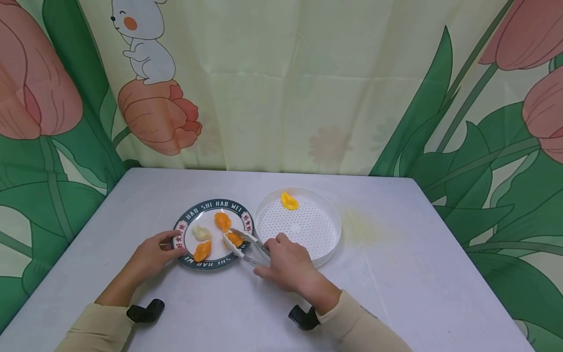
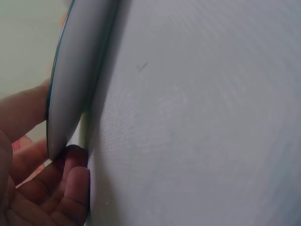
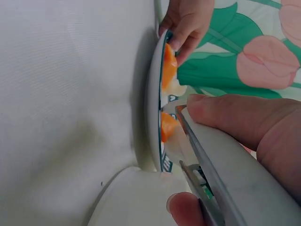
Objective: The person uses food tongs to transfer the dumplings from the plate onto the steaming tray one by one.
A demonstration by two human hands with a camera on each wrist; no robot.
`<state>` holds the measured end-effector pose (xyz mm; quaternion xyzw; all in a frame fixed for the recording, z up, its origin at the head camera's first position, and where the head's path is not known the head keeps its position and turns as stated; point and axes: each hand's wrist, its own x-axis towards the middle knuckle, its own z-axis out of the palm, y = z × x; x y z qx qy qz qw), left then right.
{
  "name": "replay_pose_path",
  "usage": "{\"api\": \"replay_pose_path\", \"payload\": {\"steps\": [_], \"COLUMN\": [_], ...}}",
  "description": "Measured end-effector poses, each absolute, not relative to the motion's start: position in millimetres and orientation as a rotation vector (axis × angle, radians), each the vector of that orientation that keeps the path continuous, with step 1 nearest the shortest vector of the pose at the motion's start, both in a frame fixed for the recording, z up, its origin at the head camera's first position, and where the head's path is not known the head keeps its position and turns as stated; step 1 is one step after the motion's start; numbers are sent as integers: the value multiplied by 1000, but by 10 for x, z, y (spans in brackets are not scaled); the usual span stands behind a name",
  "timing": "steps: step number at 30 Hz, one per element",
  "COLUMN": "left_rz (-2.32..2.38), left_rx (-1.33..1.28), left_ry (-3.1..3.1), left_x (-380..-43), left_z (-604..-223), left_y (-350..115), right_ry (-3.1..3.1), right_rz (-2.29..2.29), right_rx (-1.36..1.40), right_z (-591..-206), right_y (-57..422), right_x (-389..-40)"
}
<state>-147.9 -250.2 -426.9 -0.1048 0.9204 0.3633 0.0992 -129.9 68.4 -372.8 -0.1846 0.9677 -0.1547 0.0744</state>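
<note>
My left hand (image 1: 150,255) grips the left rim of a round plate (image 1: 193,212) with a dark green lettered border; in the left wrist view its thumb (image 2: 23,113) is on one side and fingers are at the underside. My right hand (image 1: 288,264) holds metal tongs (image 1: 251,238) with pale grips. Their tips straddle an orange dumpling-like piece (image 1: 235,239) at the plate's right side; whether they squeeze it I cannot tell. Also on the plate are two more orange pieces, one at the back (image 1: 222,221) and one in front (image 1: 203,251), plus a whitish piece (image 1: 202,233).
Right of the plate stands a round white tray (image 1: 333,239) with a perforated base, holding one yellow piece (image 1: 289,201) near its back rim. A white cloth (image 1: 387,293) covers the table, with a faint yellowish stain right of the tray. A printed curtain (image 1: 272,98) hangs behind.
</note>
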Motion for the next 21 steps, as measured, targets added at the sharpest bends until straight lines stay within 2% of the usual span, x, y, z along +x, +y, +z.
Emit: {"api": "replay_pose_path", "payload": {"steps": [10, 21], "left_rz": [1074, 1066], "left_rx": [-322, -305], "left_ry": [2713, 2725], "left_x": [-1487, -1478], "left_z": [-4282, -4269], "left_y": [-2509, -2502], "right_ry": [2899, 2954], "right_rz": [-718, -873], "right_rx": [-595, -746], "right_z": [-3707, -3638], "right_y": [814, 1171], "right_x": [-1332, -1461]}}
